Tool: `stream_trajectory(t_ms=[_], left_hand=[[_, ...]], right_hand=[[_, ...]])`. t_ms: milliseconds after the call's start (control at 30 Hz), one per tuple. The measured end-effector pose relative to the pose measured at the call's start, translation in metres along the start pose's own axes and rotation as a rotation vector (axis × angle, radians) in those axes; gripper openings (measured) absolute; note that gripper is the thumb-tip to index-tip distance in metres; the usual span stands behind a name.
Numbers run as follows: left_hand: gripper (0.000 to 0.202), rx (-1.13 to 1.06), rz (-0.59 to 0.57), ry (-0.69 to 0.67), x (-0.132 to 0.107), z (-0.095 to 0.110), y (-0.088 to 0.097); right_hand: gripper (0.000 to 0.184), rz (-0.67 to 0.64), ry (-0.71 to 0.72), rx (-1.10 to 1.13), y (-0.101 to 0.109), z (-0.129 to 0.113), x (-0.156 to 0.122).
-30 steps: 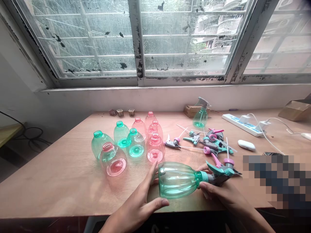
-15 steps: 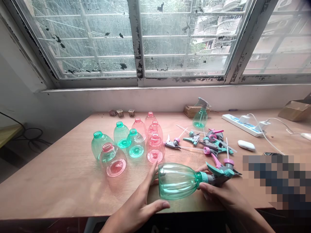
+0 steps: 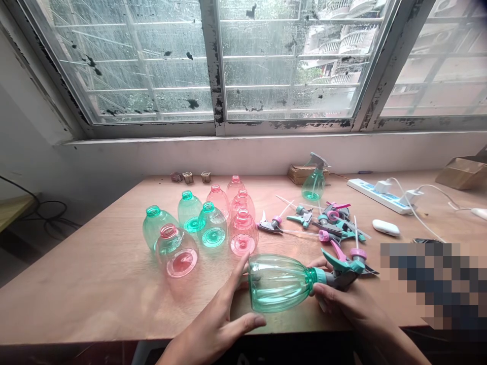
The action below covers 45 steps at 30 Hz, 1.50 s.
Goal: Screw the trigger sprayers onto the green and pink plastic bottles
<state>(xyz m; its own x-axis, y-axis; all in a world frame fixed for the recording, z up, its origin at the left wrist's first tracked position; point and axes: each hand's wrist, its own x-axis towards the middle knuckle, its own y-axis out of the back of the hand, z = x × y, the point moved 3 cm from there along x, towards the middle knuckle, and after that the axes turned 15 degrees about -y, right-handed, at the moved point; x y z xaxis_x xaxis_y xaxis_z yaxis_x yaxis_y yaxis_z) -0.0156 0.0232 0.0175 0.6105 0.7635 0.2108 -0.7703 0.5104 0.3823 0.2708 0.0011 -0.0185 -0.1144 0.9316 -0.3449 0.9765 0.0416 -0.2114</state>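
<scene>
A clear green spray bottle [image 3: 279, 284] lies sideways in the air over the table's front edge, its base to the left. At its neck, my right hand [image 3: 335, 296] is closed round the collar, thumb in front and fingers partly hidden behind. The grey and teal trigger head [image 3: 344, 268] points right, fitted on the neck. My left hand [image 3: 224, 309] is cupped by the bottle's base with thumb and fingers spread; some fingers are hidden behind the plastic. Beyond my hands, loose trigger heads [image 3: 329, 225] in grey, teal and pink lie in a pile with their tubes.
Several open-necked pink bottles [image 3: 243, 235] and green bottles [image 3: 213, 228] stand at the left middle. Behind the pile is a green bottle with a sprayer [image 3: 314, 185]. A power strip [image 3: 380, 195], a white case [image 3: 385, 227] and a cardboard box [image 3: 462, 171] are on the right.
The trigger head has turned slightly, its teal lever now a little higher. The bottle has rolled a little with it; both hands stay nearly in place.
</scene>
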Motion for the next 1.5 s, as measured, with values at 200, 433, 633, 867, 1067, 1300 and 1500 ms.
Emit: stream_trajectory(t_ms=[200, 433, 633, 867, 1067, 1300, 1500], left_hand=[[0.095, -0.011, -0.013, 0.04, -0.002, 0.0004, -0.0004], [0.087, -0.002, -0.014, -0.043, -0.0043, -0.0046, -0.0019], [0.102, 0.039, -0.025, 0.041, -0.0002, 0.0034, -0.0008], [0.098, 0.015, -0.031, 0.004, -0.0015, -0.0016, -0.003], [0.101, 0.032, -0.04, -0.014, -0.0031, -0.0005, -0.0015], [0.099, -0.008, -0.033, 0.022, 0.0018, -0.0004, 0.0005], [0.096, 0.011, -0.02, -0.015, -0.0029, -0.0032, -0.0016]], right_hand=[[0.044, -0.02, 0.014, -0.002, -0.0001, -0.0009, 0.0002], [0.042, -0.023, 0.024, -0.019, 0.0018, -0.0016, -0.0008], [0.047, 0.005, -0.004, -0.001, 0.0027, 0.0024, 0.0012], [0.046, -0.026, -0.008, -0.01, 0.0031, 0.0033, 0.0013], [0.048, -0.013, 0.011, -0.081, 0.0046, 0.0017, 0.0008], [0.046, 0.011, 0.014, -0.115, 0.0068, 0.0014, 0.0006], [0.044, 0.017, 0.03, -0.126, 0.0073, 0.0004, 0.0013]])
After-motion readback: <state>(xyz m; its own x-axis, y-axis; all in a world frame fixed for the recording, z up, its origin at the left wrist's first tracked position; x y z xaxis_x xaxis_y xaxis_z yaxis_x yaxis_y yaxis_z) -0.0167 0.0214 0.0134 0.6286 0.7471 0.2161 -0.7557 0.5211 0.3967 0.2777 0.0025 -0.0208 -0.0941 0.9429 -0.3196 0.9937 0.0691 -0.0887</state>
